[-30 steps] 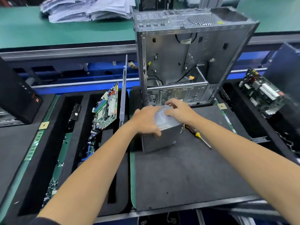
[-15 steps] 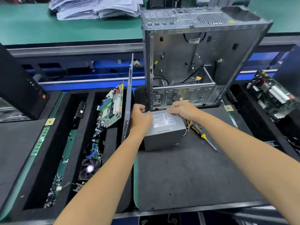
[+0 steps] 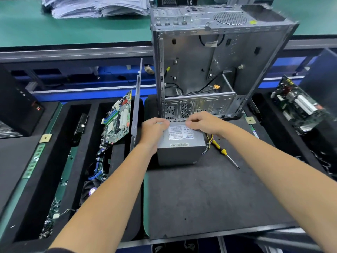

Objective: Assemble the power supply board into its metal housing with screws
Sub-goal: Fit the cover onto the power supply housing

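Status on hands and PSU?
Left hand and right hand grip power supply on mat, outside open case. Screwdriver untouched beside it.

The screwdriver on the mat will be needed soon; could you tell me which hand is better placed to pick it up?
Probably the right hand: the screwdriver lies just right of the power supply, beneath that wrist. The left hand grips the unit's far-left edge.

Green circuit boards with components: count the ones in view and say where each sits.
2. One motherboard stands tilted in the foam tray slot left of the metal case; another motherboard lies tilted at the far right. Others may be hidden in the tray slots.
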